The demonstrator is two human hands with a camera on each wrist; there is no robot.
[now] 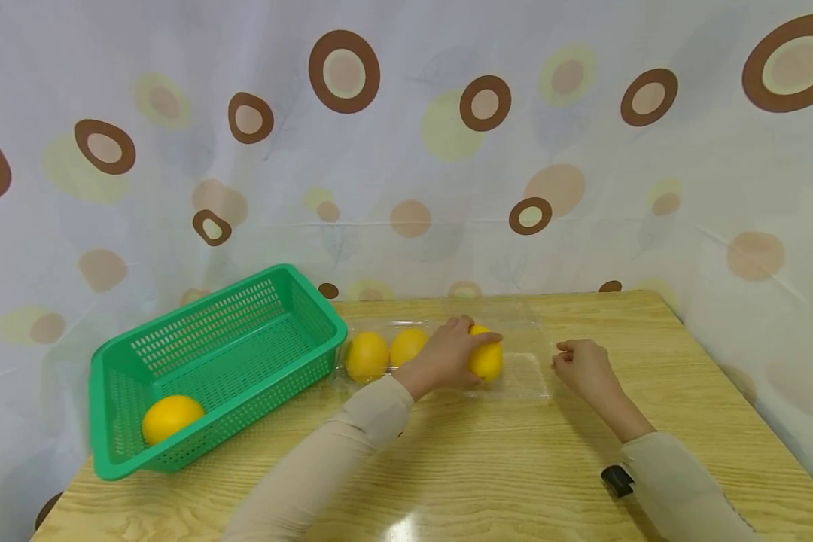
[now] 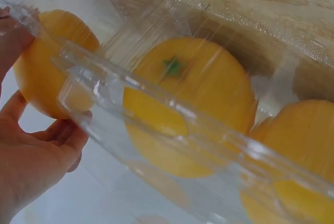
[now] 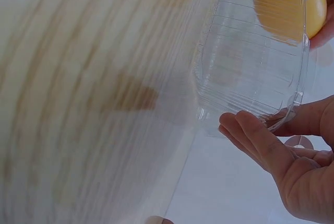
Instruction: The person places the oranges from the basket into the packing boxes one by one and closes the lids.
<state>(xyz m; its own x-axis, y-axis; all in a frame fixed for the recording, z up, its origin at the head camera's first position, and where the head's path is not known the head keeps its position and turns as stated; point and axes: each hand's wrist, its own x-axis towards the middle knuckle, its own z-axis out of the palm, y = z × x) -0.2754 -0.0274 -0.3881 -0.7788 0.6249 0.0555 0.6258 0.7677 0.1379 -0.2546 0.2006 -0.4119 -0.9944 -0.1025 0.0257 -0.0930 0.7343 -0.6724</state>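
Observation:
My left hand point(image 1: 450, 354) grips an orange point(image 1: 486, 360) inside the clear plastic container point(image 1: 525, 376), thumb and fingers spread around it. Two more oranges sit in the container's left part, one orange point(image 1: 367, 357) at the end and another orange point(image 1: 409, 345) beside it. A green star-shaped stem mark shows on the nearer orange point(image 2: 190, 109) in the left wrist view. At the container's right end, my right hand point(image 1: 586, 373) pinches the rim between thumb and fingers, as the right wrist view shows the hand point(image 3: 297, 156) there.
To the left stands a green perforated basket point(image 1: 237, 410), tilted across the table, with one orange point(image 1: 172, 418) in its near corner. The container's left end is close against it. Behind the wooden table point(image 1: 488, 467) hangs a patterned curtain point(image 1: 393, 165).

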